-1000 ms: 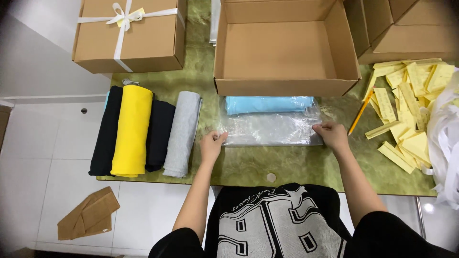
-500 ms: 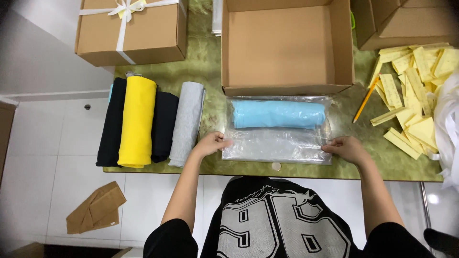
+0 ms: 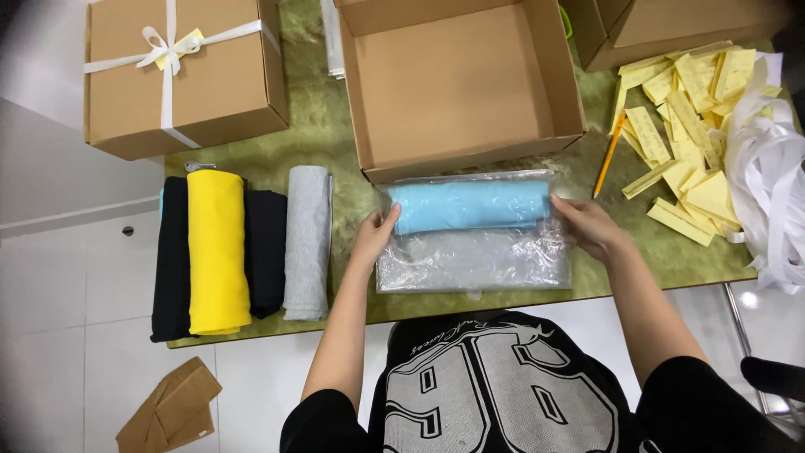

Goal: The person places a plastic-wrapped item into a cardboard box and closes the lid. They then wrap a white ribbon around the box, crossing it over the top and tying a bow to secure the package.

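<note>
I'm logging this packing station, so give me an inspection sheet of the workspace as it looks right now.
Surface: green table, mostly covered.
Job's things: light blue rolled garment inside clear plastic bag; open cardboard box behind it.
Clutter: four rolled garments, ribboned box, yellow paper slips, pencil, white ribbon pile.
Hands: left hand and right hand hold the bag's ends.
Cables: nothing seen.
Surroundings: white tiled floor, folded cardboard scrap.

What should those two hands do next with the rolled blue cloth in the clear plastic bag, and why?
Probably roll the loose flat part of the clear plastic bag around the rolled light-blue cloth. The left hand and right hand grip the roll's two ends, the slack plastic lies flat toward the person, and the open cardboard box sits just behind.
</note>
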